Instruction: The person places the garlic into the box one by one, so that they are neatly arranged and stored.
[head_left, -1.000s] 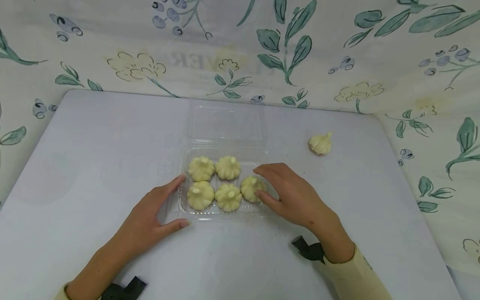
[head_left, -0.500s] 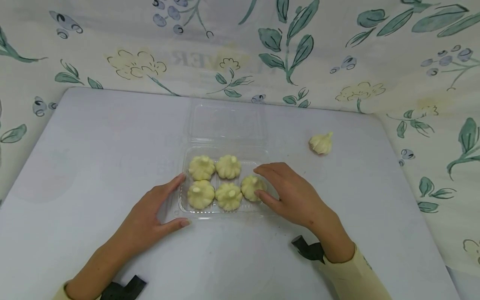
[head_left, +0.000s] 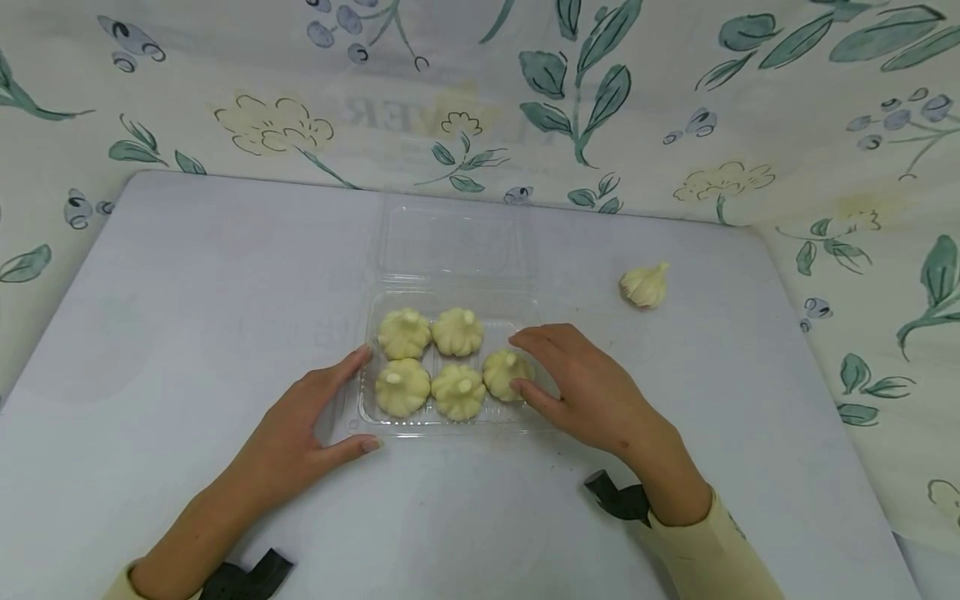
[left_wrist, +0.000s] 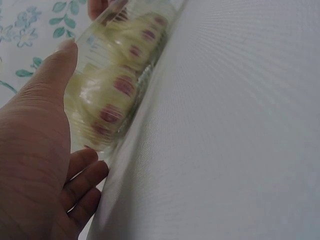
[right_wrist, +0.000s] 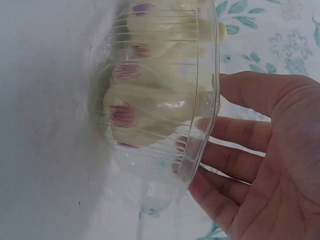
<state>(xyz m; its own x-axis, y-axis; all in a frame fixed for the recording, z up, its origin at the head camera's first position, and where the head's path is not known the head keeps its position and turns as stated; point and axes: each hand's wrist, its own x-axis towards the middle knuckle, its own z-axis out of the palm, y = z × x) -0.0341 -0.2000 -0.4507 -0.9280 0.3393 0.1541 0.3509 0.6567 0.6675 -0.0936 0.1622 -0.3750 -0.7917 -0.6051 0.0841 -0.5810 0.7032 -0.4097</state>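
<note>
Garlic bulbs (head_left: 459,392) fill most of a clear plastic clamshell container (head_left: 450,430), whose lid (head_left: 453,240) lies folded back. My left hand (head_left: 296,446) is beside the container's left wall, thumb and fingers spread wide, index fingertip at the rim. At the container's right end, my right hand (head_left: 581,383) reaches over the rim, with thumb and fingers around the rightmost bulb (head_left: 504,372). In the right wrist view the thumb (right_wrist: 245,90) meets the rim near the bulb's stem, and fingertips show through the plastic. Purple patches mark the bulbs (left_wrist: 102,95) in the left wrist view.
One loose garlic bulb (head_left: 645,286) lies on the white table (head_left: 225,275), right of the container. Floral cloth (head_left: 420,92) rises behind the table and runs down the right side. Black camera mounts (head_left: 618,497) stick out from both wrists.
Both hands and the garlic stay in place; the view has tilted very slightly.
</note>
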